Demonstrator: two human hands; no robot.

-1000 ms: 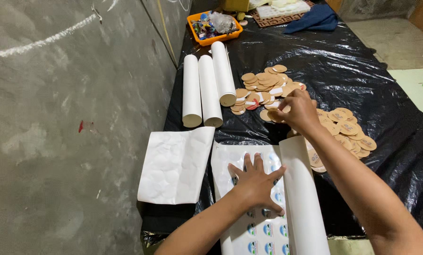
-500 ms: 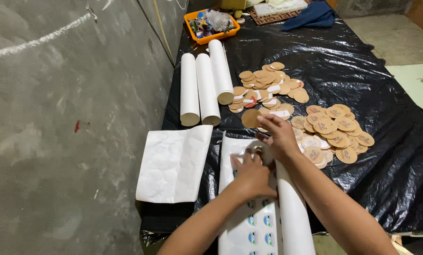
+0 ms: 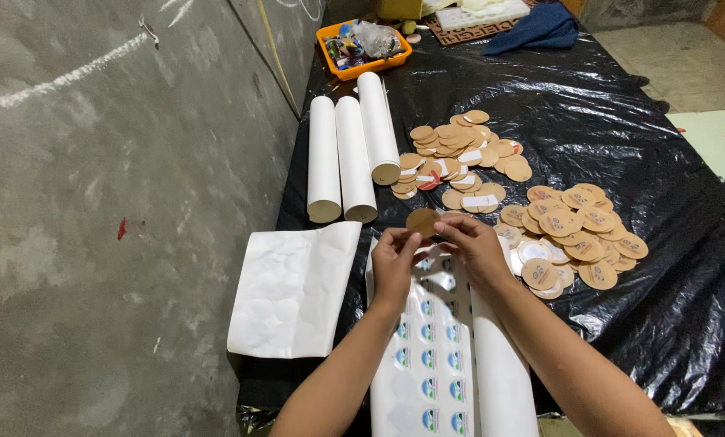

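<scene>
My left hand [image 3: 395, 263] and my right hand [image 3: 474, 247] are raised together over the top of a white sticker sheet [image 3: 427, 364] with rows of small round stickers. Both pinch one round brown disc [image 3: 421, 220] between their fingertips, held just above the sheet. The sheet's right side curls into a roll [image 3: 500, 372]. A pile of plain brown discs [image 3: 460, 158] lies beyond my hands. To the right lies a second pile of discs with stickers on them [image 3: 577, 235].
Three white rolls [image 3: 350, 158] lie side by side at the back left. A peeled white backing sheet [image 3: 294, 287] hangs at the table's left edge. Black plastic [image 3: 621, 121] covers the table. An orange tray [image 3: 362, 48] and a blue cloth [image 3: 540, 28] sit far back. A grey wall [image 3: 95, 202] stands on the left.
My right hand came back from the disc pile with a brown disc. My left hand lifted off the sticker sheet and joined it on the disc.
</scene>
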